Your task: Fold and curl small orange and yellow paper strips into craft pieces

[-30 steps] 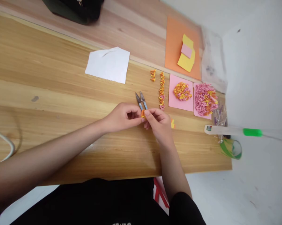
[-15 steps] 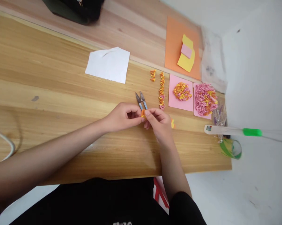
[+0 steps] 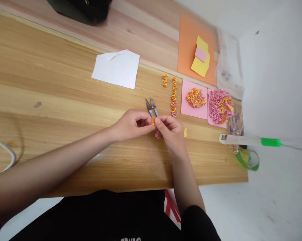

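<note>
Between my fingertips is a small orange paper piece with yellow bits at its lower edge. My left hand pinches it from the left, and my right hand pinches it from the right, thumb on top. Just beyond them lie thread snips, blades apart and pointing away; their handle end is hidden behind my hands. A column of small yellow, orange and pink rolled paper pieces runs to the right of the snips, and a shorter group of orange pieces lies beside it.
Two pink sheets carry heaps of tiny pink, yellow and orange pieces. Behind them is an orange sheet with yellow and pink paper. A white sheet lies left of centre. At right are a green-and-white stick and a green-banded tape roll.
Both hands keep their pinch on the orange piece with hardly any movement. The whole view has shifted very slightly.
</note>
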The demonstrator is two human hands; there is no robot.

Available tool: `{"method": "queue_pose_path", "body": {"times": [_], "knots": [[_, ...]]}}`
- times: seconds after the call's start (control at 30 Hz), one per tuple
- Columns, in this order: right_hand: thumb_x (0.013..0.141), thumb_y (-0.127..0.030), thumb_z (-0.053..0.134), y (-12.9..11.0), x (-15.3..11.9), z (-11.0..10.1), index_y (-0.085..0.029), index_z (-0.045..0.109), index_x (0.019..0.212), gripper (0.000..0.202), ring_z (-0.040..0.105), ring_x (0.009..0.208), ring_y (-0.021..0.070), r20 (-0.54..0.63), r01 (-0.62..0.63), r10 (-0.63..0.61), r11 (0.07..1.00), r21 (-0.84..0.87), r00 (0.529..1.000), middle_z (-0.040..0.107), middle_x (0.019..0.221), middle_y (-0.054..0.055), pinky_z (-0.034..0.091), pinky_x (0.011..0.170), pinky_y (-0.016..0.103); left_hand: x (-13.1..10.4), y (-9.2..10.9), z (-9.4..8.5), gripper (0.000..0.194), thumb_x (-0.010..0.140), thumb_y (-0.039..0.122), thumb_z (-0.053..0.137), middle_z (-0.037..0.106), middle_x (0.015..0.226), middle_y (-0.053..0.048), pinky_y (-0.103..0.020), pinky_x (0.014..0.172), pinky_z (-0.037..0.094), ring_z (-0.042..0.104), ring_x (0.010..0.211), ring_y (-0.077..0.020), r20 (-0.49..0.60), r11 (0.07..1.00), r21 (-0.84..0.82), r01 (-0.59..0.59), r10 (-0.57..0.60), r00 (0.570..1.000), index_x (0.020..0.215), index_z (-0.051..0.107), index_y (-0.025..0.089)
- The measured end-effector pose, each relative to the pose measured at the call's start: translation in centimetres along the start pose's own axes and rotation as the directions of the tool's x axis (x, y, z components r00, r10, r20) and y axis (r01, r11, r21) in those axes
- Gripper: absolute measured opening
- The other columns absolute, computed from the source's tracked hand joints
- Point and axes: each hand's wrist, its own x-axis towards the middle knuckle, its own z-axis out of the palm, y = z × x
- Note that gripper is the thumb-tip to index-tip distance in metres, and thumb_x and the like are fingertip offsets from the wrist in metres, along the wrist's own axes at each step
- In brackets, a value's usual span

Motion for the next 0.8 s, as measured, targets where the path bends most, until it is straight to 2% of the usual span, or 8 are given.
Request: {"method": "queue_pose_path", "body": {"times": [0.23, 0.4, 0.6, 0.8], "knots": [[0.069, -0.050, 0.077, -0.21, -0.05, 0.00, -0.019, 0.065, 0.074, 0.033, 0.051, 0.043, 0.0076, -0.001, -0.020, 0.020, 1.000, 0.007, 1.000, 0.060, 0.054, -0.005, 0.044, 0.042, 0.020, -0.04, -0.02, -0.07, 0.025, 0.077, 0.030, 0.064, 0.057, 0.059, 0.001, -0.020, 0.053, 0.039, 0.048, 0.056, -0.0089, 0.002, 1.000, 0.006, 0.007, -0.007, 1.000, 0.060, 0.056, 0.014], [0.074, -0.051, 0.072, -0.18, -0.13, -0.06, -0.020, 0.065, 0.072, 0.032, 0.050, 0.042, 0.0077, -0.004, -0.018, 0.018, 1.000, 0.003, 1.000, 0.056, 0.049, -0.006, 0.043, 0.041, 0.020, 0.01, 0.05, -0.08, 0.026, 0.077, 0.032, 0.065, 0.055, 0.058, 0.001, -0.021, 0.052, 0.038, 0.048, 0.054, -0.0092, 0.003, 1.000, 0.017, 0.020, -0.020, 1.000, 0.061, 0.055, 0.015], [0.072, -0.051, 0.075, -0.01, -0.03, 0.01, -0.019, 0.065, 0.072, 0.033, 0.050, 0.042, 0.0072, 0.001, -0.014, 0.014, 1.000, -0.001, 1.000, 0.057, 0.051, -0.006, 0.043, 0.041, 0.020, 0.03, 0.12, -0.05, 0.024, 0.076, 0.028, 0.064, 0.055, 0.057, 0.001, -0.020, 0.052, 0.038, 0.047, 0.055, -0.0086, -0.008, 1.000, -0.007, 0.006, -0.006, 1.000, 0.059, 0.055, 0.014], [0.074, -0.048, 0.074, 0.06, 0.03, 0.12, -0.019, 0.065, 0.071, 0.031, 0.049, 0.041, 0.0066, -0.007, -0.008, 0.009, 1.000, 0.019, 1.000, 0.058, 0.050, -0.005, 0.042, 0.041, 0.019, 0.04, 0.06, 0.02, 0.024, 0.076, 0.029, 0.065, 0.057, 0.058, 0.001, -0.020, 0.052, 0.039, 0.048, 0.055, -0.0089, -0.002, 1.000, 0.004, 0.010, -0.010, 1.000, 0.059, 0.056, 0.014]]}}
